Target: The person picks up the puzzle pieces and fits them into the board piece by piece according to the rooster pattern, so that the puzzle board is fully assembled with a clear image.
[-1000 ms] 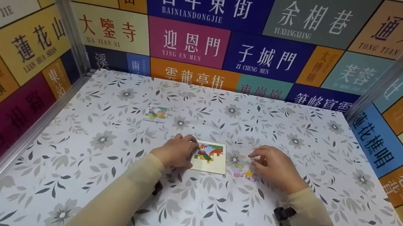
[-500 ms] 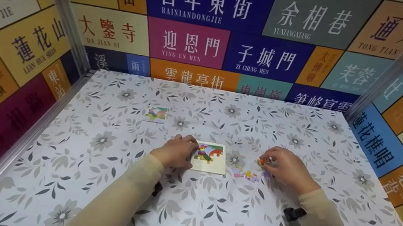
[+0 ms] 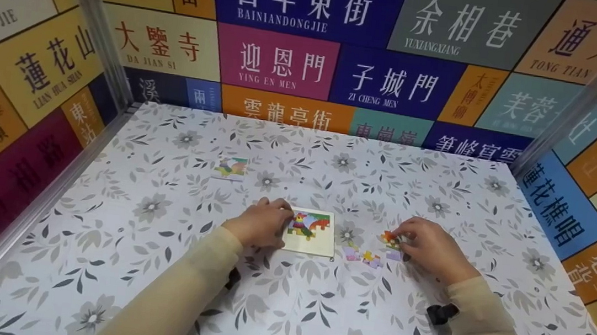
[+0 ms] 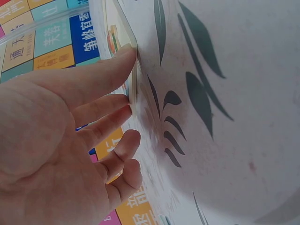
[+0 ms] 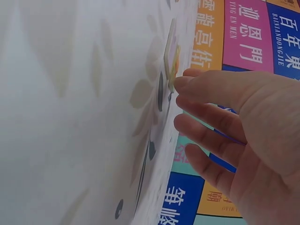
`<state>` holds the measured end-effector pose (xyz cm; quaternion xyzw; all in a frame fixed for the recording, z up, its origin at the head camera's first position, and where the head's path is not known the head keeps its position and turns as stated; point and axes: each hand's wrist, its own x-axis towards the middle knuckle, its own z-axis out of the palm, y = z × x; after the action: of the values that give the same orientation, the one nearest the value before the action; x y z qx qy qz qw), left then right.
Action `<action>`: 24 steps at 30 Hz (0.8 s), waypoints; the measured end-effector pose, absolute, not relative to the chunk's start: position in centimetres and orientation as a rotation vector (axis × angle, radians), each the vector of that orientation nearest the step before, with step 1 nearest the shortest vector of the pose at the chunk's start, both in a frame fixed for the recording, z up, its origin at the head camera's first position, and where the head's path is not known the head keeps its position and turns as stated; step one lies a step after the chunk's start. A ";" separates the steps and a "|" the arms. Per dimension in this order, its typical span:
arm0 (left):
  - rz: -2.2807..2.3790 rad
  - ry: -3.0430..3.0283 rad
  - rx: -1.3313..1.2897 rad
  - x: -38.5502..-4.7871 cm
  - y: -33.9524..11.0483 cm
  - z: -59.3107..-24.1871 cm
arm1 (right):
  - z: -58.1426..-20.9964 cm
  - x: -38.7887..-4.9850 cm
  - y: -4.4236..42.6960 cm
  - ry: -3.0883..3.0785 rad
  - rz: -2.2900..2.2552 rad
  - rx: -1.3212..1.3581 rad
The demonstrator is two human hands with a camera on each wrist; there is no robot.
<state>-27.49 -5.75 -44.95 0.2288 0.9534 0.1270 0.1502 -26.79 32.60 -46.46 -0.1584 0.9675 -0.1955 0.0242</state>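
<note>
A small cream puzzle board (image 3: pixel 311 245) lies on the table, its upper part filled with joined pieces showing a colourful rooster. My left hand (image 3: pixel 261 223) holds the board by its left side; in the left wrist view the thumb lies along the board's edge (image 4: pixel 133 65) and two fingertips touch it further along. To the right, my right hand (image 3: pixel 431 250) pinches an orange and green puzzle piece (image 3: pixel 388 238) between thumb and index finger, low at the table. Loose pink and yellow pieces (image 3: pixel 371 259) and a lilac piece (image 3: pixel 393 255) lie just below that hand.
A small picture card (image 3: pixel 231 167) with a similar rooster image lies farther back on the left. The floral-covered table (image 3: pixel 261 308) is bounded by printed panels (image 3: pixel 280 63) at the back and sides, with clear corner posts (image 3: pixel 103 30).
My right hand has moved right, away from the pink and yellow pieces, to the orange piece, uncovering the lilac piece. The left hand and the board have stayed in place.
</note>
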 end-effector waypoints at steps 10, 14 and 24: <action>0.373 2.740 0.667 -27.5 -5.8 -45.0 | -46.7 -27.2 32.9 2.965 -0.637 -0.513; 0.375 2.736 0.662 -27.4 -5.8 -44.9 | -46.8 -27.4 33.1 2.956 -0.649 -0.558; 0.363 2.723 0.638 -27.4 -5.6 -44.8 | -46.6 -27.5 33.3 2.980 -0.597 -0.565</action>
<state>-27.40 -5.59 -44.75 0.2233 0.9531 0.1270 0.1600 -27.52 33.29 -46.65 -0.1829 0.9637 -0.1930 0.0253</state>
